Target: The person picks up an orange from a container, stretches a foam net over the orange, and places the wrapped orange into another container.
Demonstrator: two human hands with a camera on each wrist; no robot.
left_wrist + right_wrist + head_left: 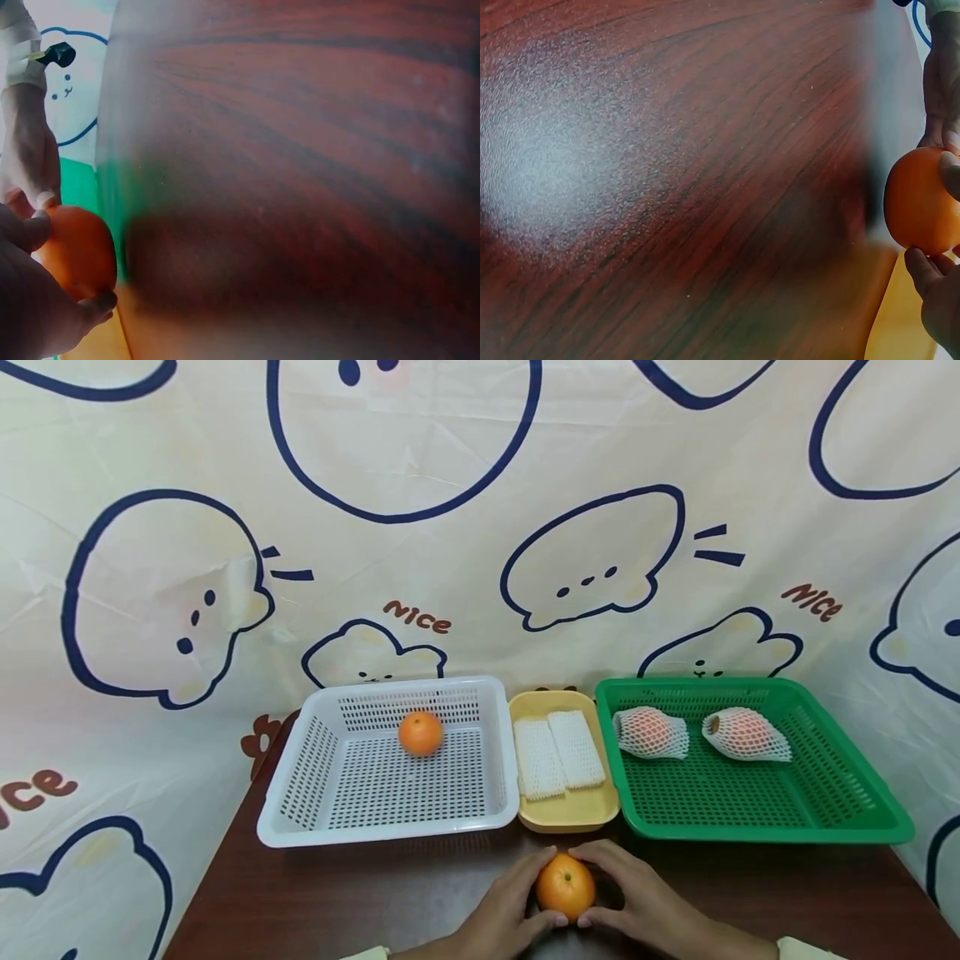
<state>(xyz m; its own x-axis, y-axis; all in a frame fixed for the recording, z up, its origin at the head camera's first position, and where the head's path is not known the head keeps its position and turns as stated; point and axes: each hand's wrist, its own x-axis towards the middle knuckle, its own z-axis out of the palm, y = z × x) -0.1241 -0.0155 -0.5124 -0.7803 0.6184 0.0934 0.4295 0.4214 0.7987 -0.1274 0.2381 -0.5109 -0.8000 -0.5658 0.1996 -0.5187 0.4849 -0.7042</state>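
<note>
Both hands hold one orange [566, 887] between them at the table's front, its stem end facing up. My left hand [506, 906] curves round its left side, thumb low and fingers at the far edge. From the other side my right hand [641, 893] grips it the same way. The left wrist view shows the orange [81, 251] between thumb and fingers; in the right wrist view the orange [921, 201] is partly cut off. Behind the hands, a yellow tray [570, 818] bears white foam net sleeves [576, 750] lying flat.
A white basket [390, 832] at the back left contains another orange [421, 733]. At the back right, a green basket [765, 832] carries two net-sleeved fruits, one left [651, 732] and one right [746, 734]. All stand on a dark wooden table [337, 893] before a printed cloth.
</note>
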